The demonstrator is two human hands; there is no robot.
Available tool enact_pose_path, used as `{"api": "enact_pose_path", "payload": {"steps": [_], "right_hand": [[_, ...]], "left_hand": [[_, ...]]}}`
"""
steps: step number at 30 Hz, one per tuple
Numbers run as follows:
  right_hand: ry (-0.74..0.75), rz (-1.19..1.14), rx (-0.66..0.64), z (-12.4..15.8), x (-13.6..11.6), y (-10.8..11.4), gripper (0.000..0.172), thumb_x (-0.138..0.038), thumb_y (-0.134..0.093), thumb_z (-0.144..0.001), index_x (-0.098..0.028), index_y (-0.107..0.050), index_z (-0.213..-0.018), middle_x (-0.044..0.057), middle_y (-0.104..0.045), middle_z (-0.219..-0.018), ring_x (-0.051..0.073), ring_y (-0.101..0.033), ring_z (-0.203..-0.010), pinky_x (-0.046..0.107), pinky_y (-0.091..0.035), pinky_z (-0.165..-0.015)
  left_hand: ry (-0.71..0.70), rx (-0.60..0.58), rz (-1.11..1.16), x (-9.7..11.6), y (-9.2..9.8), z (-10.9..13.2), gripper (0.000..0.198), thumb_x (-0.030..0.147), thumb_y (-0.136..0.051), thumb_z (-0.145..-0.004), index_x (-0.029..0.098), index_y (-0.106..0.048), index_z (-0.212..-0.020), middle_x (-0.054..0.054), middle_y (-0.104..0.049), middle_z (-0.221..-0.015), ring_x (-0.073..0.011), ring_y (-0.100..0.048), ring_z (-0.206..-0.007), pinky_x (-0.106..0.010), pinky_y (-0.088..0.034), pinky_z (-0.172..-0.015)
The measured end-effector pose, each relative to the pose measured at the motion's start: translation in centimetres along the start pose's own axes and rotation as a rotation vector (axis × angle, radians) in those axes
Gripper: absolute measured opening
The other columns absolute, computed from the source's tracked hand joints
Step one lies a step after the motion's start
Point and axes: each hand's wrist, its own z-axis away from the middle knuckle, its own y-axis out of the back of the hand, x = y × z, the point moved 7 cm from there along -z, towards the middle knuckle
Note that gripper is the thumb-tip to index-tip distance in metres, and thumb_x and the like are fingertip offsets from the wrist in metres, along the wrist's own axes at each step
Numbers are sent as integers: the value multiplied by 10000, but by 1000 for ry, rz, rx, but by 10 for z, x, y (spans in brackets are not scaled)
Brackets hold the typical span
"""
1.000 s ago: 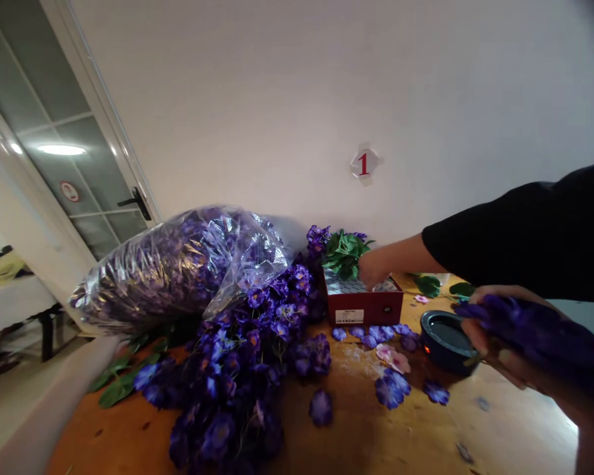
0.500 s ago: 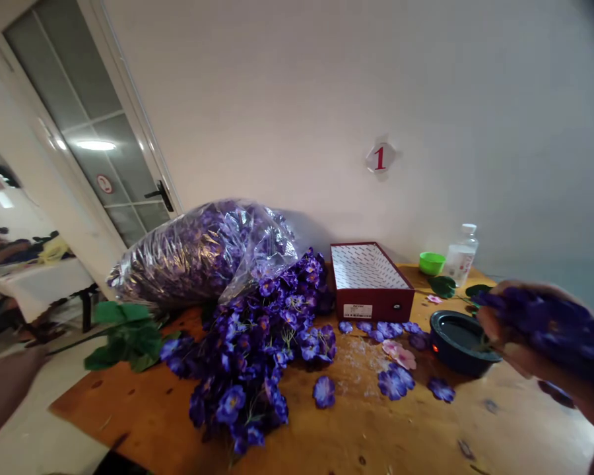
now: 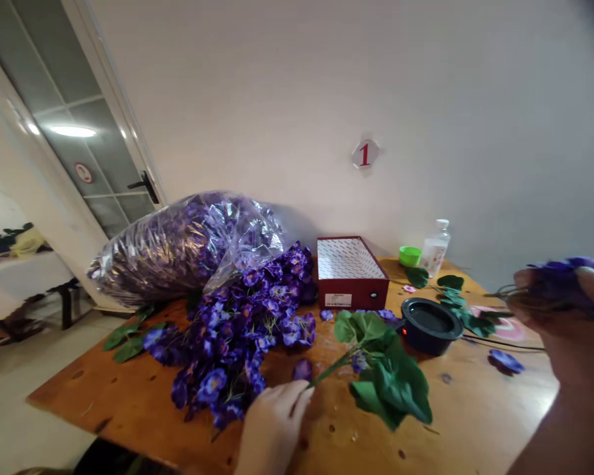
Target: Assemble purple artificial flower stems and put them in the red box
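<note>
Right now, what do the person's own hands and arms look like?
Both the left hand and the right hand are ungloved. The visible forearms are uncovered: no sleeve, watch or bracelet shows. I cannot tell about rings.

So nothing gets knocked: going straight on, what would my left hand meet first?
Probably the round purple fabric-like flower just beyond your left hand; or, passing above that, the open dark red cardboard box. Depth is unclear.

Bare-handed and bare-wristed
The left hand (image 3: 277, 408) and right hand (image 3: 542, 323) are uncovered, as is the right forearm (image 3: 564, 422).
</note>
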Motion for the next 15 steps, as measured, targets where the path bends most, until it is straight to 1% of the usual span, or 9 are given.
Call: {"api": "enact_pose_path", "payload": {"steps": [2, 3, 4, 5, 7, 9, 10, 12, 15], "right_hand": [[-62, -141, 111, -1, 1, 8, 180, -333, -638, -733, -234, -490, -707, 55, -561, -799, 152, -569, -626, 283, -454, -519], [-84, -149, 137, -4, 5, 9, 184, -304, -673, -706, -227, -506, -708, 45, -569, -787, 137, -554, -603, 260, -430, -496], [-91, -97, 133, -8, 10, 10, 186, -308, -686, -697, -224, -526, -740, 35, -579, -779, 123, -539, -573, 243, -405, -473], [-95, -16, 85, -15, 19, 7, 199, -334, -683, -702, -225, -546, -799, 27, -588, -777, 110, -517, -537, 236, -382, -452], [-107, 234, -132, -31, 49, -7, 276, -410, -612, -761, -234, -554, -966, 16, -602, -778, 98, -473, -472, 242, -357, -431], [-97, 547, -454, -41, 88, -28, 311, -438, -437, -865, -233, -506, -1090, 20, -611, -795, 117, -491, -488, 257, -386, -464], [-112, 631, -514, -46, 108, -32, 270, -417, -443, -863, -212, -531, -1014, 22, -613, -748, 130, -507, -499, 263, -399, -483], [-134, 749, -570, -53, 140, -39, 173, -363, -464, -854, -202, -526, -843, 13, -592, -645, 139, -514, -480, 264, -393, -486], [-154, 850, -611, -56, 166, -48, 157, -280, -464, -856, -213, -458, -713, 10, -565, -548, 151, -518, -454, 268, -368, -487]], "left_hand": [[-3, -155, -18, 14, -40, -13, 269, 251, -433, -898, 269, -700, -865, -36, -719, -819, -191, -674, -762, -263, -525, -693], [12, -220, -34, 18, -54, -15, 275, 214, -426, -898, 244, -695, -844, -46, -706, -814, -197, -666, -795, -274, -522, -716], [33, -268, -54, 19, -63, -17, 269, 191, -433, -893, 224, -691, -825, -56, -694, -832, -205, -656, -838, -290, -517, -749], [51, -300, -77, 19, -67, -17, 252, 177, -445, -884, 208, -688, -826, -67, -683, -880, -217, -641, -892, -310, -508, -791], [84, -314, -124, 15, -64, -17, 203, 163, -488, -855, 187, -686, -891, -87, -651, -1001, -242, -603, -988, -352, -481, -868], [109, -303, -125, 10, -54, -17, 228, 175, -528, -828, 186, -665, -1010, -92, -616, -1080, -248, -580, -1026, -367, -462, -903], [113, -295, -108, 8, -50, -18, 261, 191, -533, -826, 190, -647, -1061, -91, -607, -1094, -246, -574, -1035, -371, -455, -915], [109, -281, -56, 9, -42, -21, 277, 236, -513, -847, 197, -627, -1097, -86, -606, -1089, -243, -570, -1042, -374, -449, -924], [82, -244, 16, 17, -35, -29, 263, 283, -451, -890, 197, -625, -1067, -87, -615, -1066, -238, -577, -1026, -374, -450, -917]]}}
